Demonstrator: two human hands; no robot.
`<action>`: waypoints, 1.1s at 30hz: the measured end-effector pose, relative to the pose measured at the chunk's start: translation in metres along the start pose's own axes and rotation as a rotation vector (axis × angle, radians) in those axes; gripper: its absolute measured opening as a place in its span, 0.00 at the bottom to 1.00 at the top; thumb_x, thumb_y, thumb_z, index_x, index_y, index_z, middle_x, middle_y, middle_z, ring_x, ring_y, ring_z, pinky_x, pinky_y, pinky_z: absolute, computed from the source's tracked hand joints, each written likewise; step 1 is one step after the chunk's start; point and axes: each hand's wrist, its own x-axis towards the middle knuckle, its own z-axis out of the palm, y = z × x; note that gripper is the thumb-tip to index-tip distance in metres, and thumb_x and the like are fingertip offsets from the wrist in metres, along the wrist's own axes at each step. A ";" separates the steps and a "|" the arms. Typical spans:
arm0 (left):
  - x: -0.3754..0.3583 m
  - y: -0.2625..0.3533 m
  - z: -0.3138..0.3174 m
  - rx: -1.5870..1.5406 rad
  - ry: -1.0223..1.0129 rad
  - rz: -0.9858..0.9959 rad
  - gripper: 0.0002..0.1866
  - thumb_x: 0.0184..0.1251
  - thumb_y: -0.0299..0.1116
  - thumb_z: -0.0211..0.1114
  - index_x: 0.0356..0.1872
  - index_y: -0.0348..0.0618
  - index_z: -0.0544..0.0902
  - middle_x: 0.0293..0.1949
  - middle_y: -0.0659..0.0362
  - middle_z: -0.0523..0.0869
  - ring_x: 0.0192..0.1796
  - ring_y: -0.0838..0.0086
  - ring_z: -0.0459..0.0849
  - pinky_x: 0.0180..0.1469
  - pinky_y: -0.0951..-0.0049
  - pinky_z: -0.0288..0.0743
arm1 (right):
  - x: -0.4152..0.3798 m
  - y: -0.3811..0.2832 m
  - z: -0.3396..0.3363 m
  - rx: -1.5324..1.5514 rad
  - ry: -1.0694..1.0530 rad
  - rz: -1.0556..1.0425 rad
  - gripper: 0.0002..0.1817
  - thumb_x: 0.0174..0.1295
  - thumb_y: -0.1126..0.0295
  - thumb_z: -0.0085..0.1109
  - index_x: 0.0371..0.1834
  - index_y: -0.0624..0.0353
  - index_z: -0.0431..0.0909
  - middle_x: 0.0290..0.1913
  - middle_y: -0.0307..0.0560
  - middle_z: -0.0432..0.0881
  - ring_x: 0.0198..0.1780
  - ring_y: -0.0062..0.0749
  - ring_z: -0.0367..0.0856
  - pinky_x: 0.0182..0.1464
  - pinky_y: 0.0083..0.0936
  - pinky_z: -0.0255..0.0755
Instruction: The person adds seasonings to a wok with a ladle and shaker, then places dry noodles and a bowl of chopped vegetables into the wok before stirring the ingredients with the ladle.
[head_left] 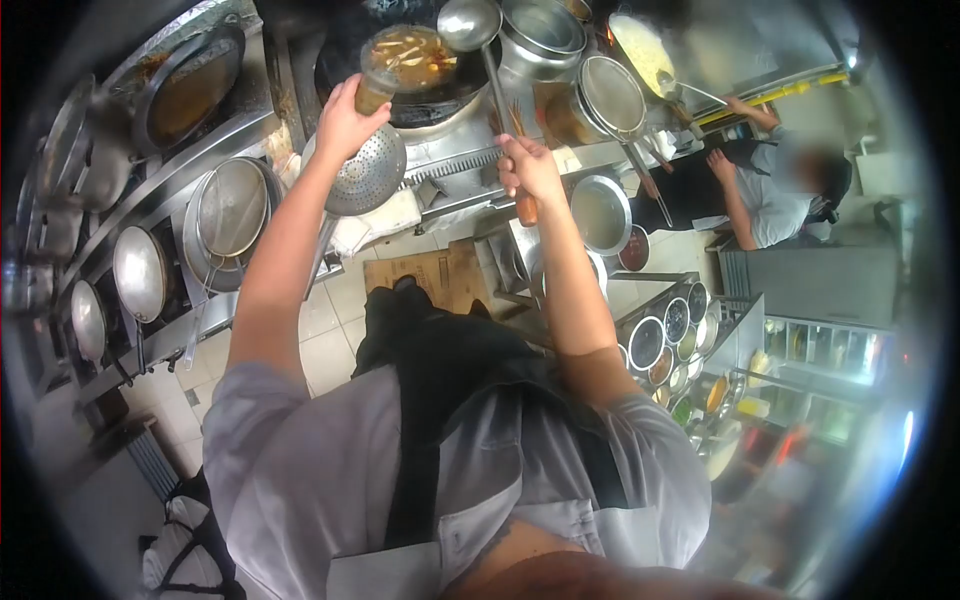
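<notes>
From where I stand, the small container (374, 97) is at the near left edge of the brothy food (412, 58), over the dark wok (440, 112). The left hand (346, 122) has a narrow grip around it, fingers on one side, thumb on the other; I can't tell what it contains. The right hand (530, 170) is wrapped around the long handle of a ladle (468, 24), whose metal bowl hangs to the right of the food. I'd keep that container level, the fingers clear of the hot rim, and the ladle's bowl steady over the wok so drips land inside.

Nearer, a perforated strainer (366, 178) lies below the left wrist; keep the forearm from knocking it. To the right, a mesh sieve (613, 94) rests on a pot on the tabletop. Farther right, a co-worker (775, 190) tends a pan (640, 58) of pale food, so elbows should stay tucked in on that side.
</notes>
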 end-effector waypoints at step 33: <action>0.094 -0.010 0.046 0.448 -0.492 -0.019 0.24 0.57 0.42 0.73 0.50 0.38 0.83 0.51 0.46 0.87 0.54 0.52 0.85 0.54 0.55 0.80 | -0.008 -0.012 0.037 0.418 -0.115 0.264 0.09 0.72 0.71 0.54 0.48 0.65 0.74 0.22 0.34 0.69 0.16 0.14 0.60 0.16 0.13 0.54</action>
